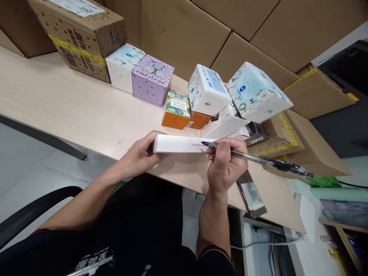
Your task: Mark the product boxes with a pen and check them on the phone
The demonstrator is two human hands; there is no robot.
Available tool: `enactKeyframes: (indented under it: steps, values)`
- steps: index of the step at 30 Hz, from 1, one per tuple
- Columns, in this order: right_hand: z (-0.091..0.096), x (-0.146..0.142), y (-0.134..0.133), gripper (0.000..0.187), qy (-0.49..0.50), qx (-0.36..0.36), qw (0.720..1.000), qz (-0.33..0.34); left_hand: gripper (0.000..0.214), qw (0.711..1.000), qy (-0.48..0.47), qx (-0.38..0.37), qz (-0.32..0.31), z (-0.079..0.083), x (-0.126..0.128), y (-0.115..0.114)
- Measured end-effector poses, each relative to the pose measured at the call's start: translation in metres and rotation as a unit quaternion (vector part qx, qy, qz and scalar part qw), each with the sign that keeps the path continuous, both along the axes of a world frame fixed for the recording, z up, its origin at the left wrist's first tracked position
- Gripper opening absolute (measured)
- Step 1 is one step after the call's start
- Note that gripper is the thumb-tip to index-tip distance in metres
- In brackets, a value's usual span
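My left hand (146, 151) grips the left end of a slim white box (178, 144) with small red print on its narrow face. The box is held level above the front of the table. In my right hand (225, 163) is a pen (264, 161) with a grey grip and a clear barrel. Its dark tip points left at the red print on the box; whether it touches the surface I cannot tell. My right fingers cover the box's right end.
Behind the hands stand an orange carton (176, 115), a purple tea box (152, 80) and several tissue packs (208, 90). A phone (251, 195) lies at the table's front edge. Cardboard boxes (83, 38) line the back, and a chair armrest (40, 207) is at lower left.
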State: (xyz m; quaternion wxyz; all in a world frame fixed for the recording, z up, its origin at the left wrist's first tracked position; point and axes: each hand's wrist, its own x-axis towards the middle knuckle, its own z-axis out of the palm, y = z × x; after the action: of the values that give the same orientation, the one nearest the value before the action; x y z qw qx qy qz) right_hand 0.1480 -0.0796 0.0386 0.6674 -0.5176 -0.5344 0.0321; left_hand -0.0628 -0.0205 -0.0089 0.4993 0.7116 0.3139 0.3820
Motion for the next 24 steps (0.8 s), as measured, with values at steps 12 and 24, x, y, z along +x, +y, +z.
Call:
enactKeyframes:
  steps: [12, 24]
  values:
    - [-0.0004, -0.0003, -0.001, 0.013, -0.101, 0.004, 0.995, 0.001, 0.028, 1.0, 0.011, 0.012, 0.022, 0.0017, 0.0019, -0.002]
    - [0.001, 0.0026, -0.003, 0.018, -0.136, -0.032, 0.99, -0.017, 0.029, 0.999, 0.014, 0.022, 0.021, 0.002, 0.0012, -0.0014]
